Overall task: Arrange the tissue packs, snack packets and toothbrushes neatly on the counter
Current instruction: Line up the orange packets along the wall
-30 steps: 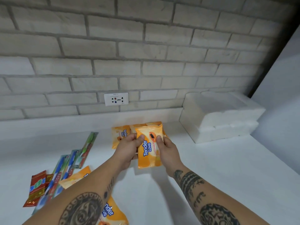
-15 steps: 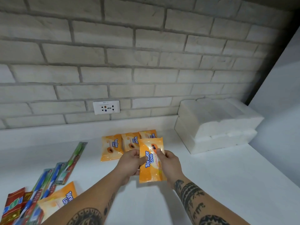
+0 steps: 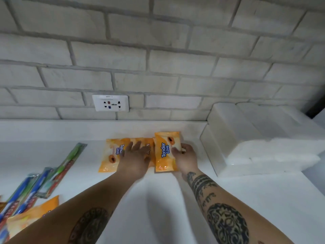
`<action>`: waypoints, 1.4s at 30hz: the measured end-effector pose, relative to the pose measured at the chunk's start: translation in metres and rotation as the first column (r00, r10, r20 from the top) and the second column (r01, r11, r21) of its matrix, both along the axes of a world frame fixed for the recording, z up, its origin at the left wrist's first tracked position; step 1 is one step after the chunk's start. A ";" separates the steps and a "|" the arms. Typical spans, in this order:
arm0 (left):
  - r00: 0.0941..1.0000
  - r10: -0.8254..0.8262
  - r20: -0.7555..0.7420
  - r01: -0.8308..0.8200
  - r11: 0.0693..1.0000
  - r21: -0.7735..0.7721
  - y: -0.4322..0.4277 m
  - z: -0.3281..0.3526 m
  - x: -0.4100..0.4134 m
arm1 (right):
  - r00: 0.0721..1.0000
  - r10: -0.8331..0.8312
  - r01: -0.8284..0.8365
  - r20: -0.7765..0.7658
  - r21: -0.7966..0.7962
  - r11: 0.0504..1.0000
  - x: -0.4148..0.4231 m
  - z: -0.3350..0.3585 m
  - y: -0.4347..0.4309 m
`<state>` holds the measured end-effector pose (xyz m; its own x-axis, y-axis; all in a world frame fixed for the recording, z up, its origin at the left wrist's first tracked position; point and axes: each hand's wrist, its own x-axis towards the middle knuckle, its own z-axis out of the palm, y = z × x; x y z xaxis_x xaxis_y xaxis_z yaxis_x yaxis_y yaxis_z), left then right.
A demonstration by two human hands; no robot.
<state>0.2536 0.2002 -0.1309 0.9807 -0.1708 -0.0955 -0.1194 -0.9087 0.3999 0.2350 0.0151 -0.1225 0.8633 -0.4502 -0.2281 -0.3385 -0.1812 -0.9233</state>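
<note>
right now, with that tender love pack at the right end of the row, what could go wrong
1. The Tender Love pack gripped by the right hand has its top edge nearer the wall than the row's and seems to overlap its neighbour, so the line may end up uneven.
2. The left hand lies flat on the middle packs; drawing it away could skew them.

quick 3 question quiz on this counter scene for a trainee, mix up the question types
1. True or false: the right hand grips the rightmost Tender Love pack.
2. The left hand is: A flat on the row of packs, B curled into a fist, C raised in the air.
3. Fill in: the toothbrushes lie to the ___ of the packs.
Key: 1 true; 2 A; 3 left.
</note>
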 end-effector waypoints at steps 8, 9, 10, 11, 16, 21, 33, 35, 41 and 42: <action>0.992 0.054 -0.118 -0.041 0.993 0.109 0.005 -0.023 0.007 | 0.995 0.013 -0.040 -0.098 -0.287 0.957 0.033 -0.019 0.007; 0.991 0.057 -0.118 -0.044 0.993 0.110 0.004 -0.024 0.007 | 0.993 0.010 -0.048 -0.115 -0.330 0.943 0.035 -0.018 0.007; 0.992 0.057 -0.112 -0.045 0.993 0.109 0.005 -0.025 0.008 | 0.991 0.015 -0.061 -0.132 -0.357 0.932 0.036 -0.019 0.007; 0.992 0.058 -0.109 -0.046 0.993 0.109 0.005 -0.025 0.008 | 0.990 0.023 -0.073 -0.141 -0.367 0.927 0.036 -0.020 0.007; 0.992 0.058 -0.113 -0.048 0.994 0.097 0.003 -0.023 0.008 | 0.990 0.057 -0.103 -0.128 -0.385 0.917 0.040 -0.020 0.006; 0.992 0.049 -0.116 -0.037 0.994 0.099 0.006 -0.024 0.008 | 0.991 0.076 -0.114 -0.108 -0.413 0.904 0.041 -0.016 0.007; 0.998 -0.004 -0.066 0.010 0.995 0.098 0.013 -0.015 0.002 | 0.988 0.069 -0.131 -0.141 -0.501 0.856 0.038 -0.007 0.009; 0.999 0.005 -0.042 -0.002 0.997 0.073 0.018 -0.010 -0.004 | 0.991 0.060 -0.116 -0.122 -0.534 0.838 0.030 0.001 0.009; 0.999 0.032 -0.021 -0.031 0.998 0.057 0.055 0.017 -0.029 | 0.992 0.122 -0.108 -0.020 -0.612 0.783 -0.007 0.021 0.031; 0.999 0.041 -0.023 -0.040 0.998 0.057 0.067 0.023 -0.037 | 0.989 0.149 -0.122 -0.008 -0.620 0.775 -0.016 0.025 0.040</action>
